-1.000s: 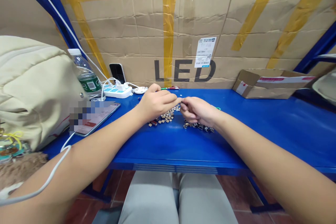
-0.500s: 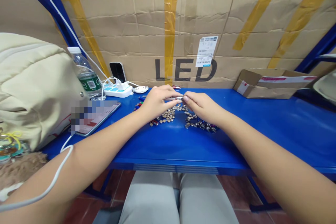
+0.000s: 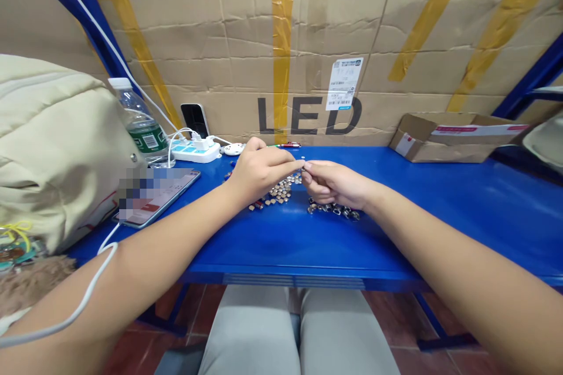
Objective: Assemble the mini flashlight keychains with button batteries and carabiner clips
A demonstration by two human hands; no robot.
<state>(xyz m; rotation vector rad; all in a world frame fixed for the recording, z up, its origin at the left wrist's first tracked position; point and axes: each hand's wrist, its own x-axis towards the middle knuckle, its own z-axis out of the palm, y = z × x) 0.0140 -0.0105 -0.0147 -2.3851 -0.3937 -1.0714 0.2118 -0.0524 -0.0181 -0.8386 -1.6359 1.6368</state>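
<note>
My left hand (image 3: 259,173) and my right hand (image 3: 334,183) meet above the blue metal table (image 3: 409,228), their fingertips pinching a tiny silver piece (image 3: 303,167). Its exact form is too small to tell. Below my left hand lies a heap of small metal-capped cells (image 3: 279,193), partly hidden by the palm. A darker row of similar cells (image 3: 332,209) sits under my right hand. A few coloured cells (image 3: 227,176) lie beyond my left wrist.
A cream padded bag (image 3: 53,146) and a water bottle (image 3: 141,123) stand at the left, beside a smartphone (image 3: 158,196) lying on the table. A white power strip (image 3: 196,151) sits at the back. An open cardboard box (image 3: 444,140) rests at the right, before a taped cardboard wall (image 3: 308,35).
The slim cylinder held between my hands half a second ago is no longer visible. My hands have drawn slightly apart, and only their fingertips now meet.
</note>
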